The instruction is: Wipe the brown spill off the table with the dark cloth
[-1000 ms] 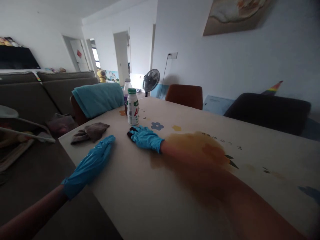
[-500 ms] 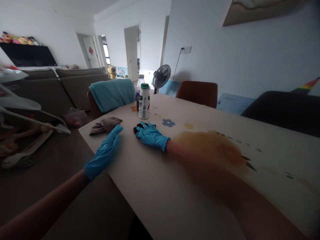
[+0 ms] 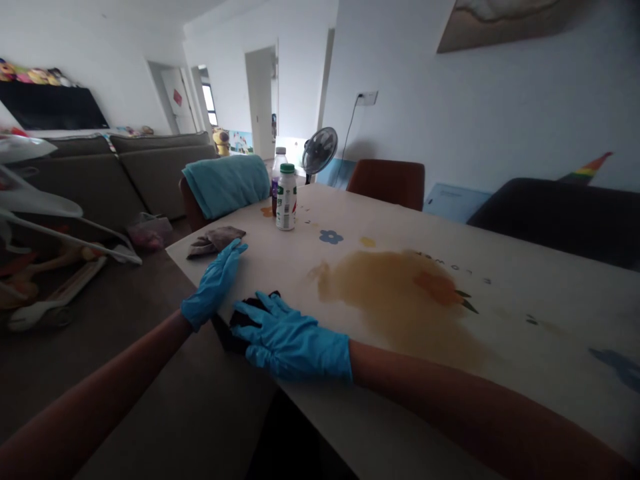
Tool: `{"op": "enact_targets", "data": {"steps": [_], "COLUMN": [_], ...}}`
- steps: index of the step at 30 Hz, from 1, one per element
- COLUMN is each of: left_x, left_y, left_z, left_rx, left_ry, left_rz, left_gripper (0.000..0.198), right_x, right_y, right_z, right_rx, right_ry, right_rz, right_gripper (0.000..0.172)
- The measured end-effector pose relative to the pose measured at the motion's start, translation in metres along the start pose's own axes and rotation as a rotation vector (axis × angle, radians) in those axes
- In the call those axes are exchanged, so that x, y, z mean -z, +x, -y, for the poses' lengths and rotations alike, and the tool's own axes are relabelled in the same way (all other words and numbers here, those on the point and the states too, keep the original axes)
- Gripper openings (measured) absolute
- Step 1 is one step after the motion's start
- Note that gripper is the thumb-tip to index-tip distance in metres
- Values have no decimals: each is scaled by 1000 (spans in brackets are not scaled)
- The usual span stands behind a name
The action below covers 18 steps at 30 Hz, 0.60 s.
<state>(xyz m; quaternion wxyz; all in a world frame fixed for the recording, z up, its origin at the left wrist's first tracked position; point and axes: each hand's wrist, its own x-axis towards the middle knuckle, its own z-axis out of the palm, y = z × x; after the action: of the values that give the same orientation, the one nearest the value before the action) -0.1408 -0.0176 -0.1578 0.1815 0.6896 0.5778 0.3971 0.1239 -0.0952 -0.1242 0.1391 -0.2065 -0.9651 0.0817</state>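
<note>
A pale table [image 3: 350, 413] with printed flowers fills the right and middle of the view, its near left edge running from the lower centre up to a far left corner. A wide brownish stain [image 3: 400, 300] spreads over the middle of the tabletop, well in from the edges. Beyond the left edge stands a grey sofa [image 3: 125, 167], and a teal towel [image 3: 227, 183] hangs over a chair back at the far left corner. A brown chair [image 3: 387, 183] and a dark chair [image 3: 555, 213] stand along the far edge against the wall, with a small fan [image 3: 320, 150] on the floor behind the far corner. Both hands wear blue gloves. The right hand [image 3: 290, 340] lies at the near left edge with its fingers spread, pressed flat on a dark cloth [image 3: 237, 327] that bunches under the palm and droops a little over the edge; the cloth is pinned rather than gripped in a fist. The left hand [image 3: 215, 283] rests flat and empty on the tabletop just beyond, along the same edge, fingers together and pointing toward the far corner. A crumpled brown rag [image 3: 215, 240] lies near the left fingertips, close to the far left corner. A white bottle [image 3: 287, 207] with a green cap stands upright farther in from that corner, with a second bottle partly hidden just behind it.
</note>
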Motion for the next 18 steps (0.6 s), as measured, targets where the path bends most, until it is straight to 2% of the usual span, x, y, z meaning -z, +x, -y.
{"op": "enact_targets", "data": {"steps": [3, 6, 10, 14, 18], "left_x": [-2, -2, -1, -1, 2], "left_y": [-1, -5, -8, -6, -7], "left_z": [-2, -1, 8, 23, 38], "left_rx": [10, -2, -19, -16, 1], "left_ry": [-11, -13, 36, 80, 234], "left_rz": [-9, -10, 30, 45, 56], "left_gripper": [80, 79, 79, 78, 76], "right_x": [1, 2, 13, 39, 63], "right_y": [-21, -20, 4, 31, 36], "right_z": [6, -13, -70, -132, -187], "right_rx": [-45, -162, -317, -511, -649], "right_ry": [-21, -6, 25, 24, -14], "right_rz": [-12, -4, 48, 75, 36], "right_gripper": [47, 48, 47, 49, 44]}}
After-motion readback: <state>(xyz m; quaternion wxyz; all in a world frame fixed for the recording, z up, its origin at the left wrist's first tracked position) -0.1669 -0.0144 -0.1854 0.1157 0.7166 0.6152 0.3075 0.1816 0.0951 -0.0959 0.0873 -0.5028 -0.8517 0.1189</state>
